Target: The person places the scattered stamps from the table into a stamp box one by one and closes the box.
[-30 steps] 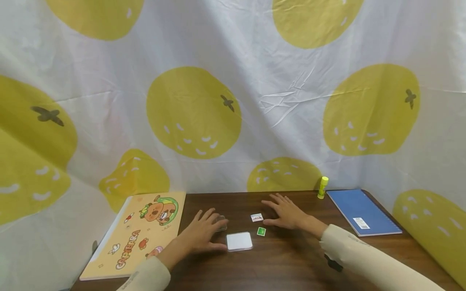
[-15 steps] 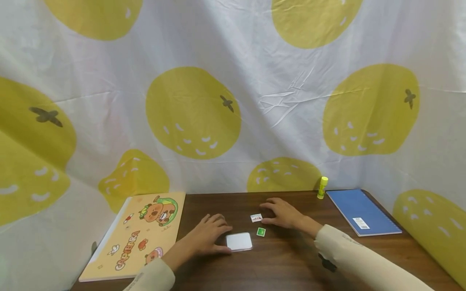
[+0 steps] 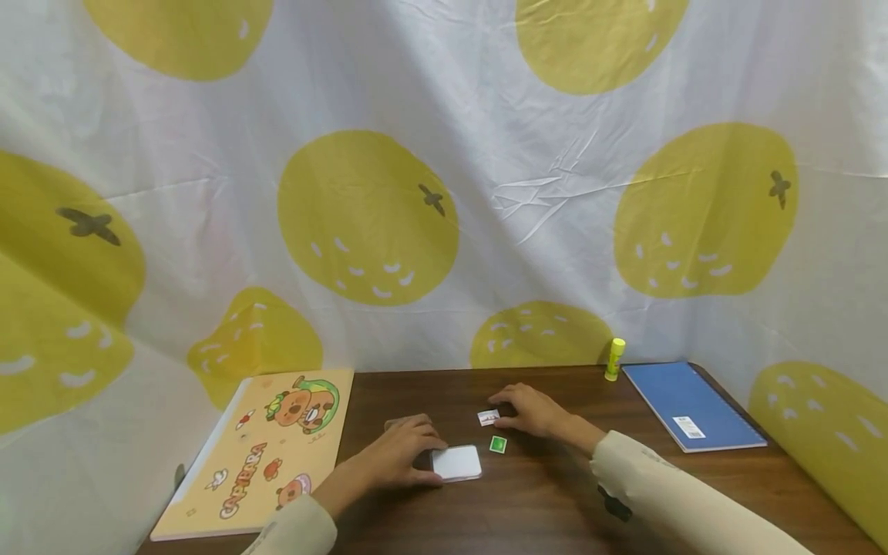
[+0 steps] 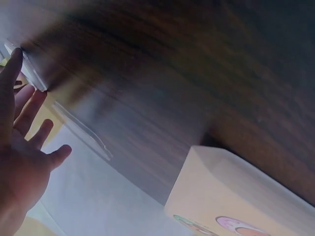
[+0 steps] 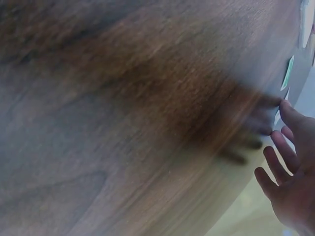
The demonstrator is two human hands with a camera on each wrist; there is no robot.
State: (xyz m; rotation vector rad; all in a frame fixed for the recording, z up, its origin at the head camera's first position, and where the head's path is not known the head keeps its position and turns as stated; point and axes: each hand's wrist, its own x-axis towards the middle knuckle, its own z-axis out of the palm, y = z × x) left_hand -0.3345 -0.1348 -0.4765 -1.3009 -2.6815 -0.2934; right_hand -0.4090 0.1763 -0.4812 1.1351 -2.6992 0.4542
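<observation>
On my feed the left hand (image 3: 398,453) is pinching the white block (image 3: 458,462) by its left end, thumb on the near edge, forefinger on the far one. Right hand's (image 3: 530,412) fingers are loosely curved, not gripping; thumb's right at the picture's (image 3: 487,418) edge, can't tell if touching. Green square (image 3: 498,444) sits just nearside. Wide stretch of tabletop (image 3: 513,512) nearside of the block, notebook (image 3: 652,397) well right.

The head view is evenly bright; both wrist views are dimmer and soft; blurred shadows darken the tabletop (image 5: 98,147).
</observation>
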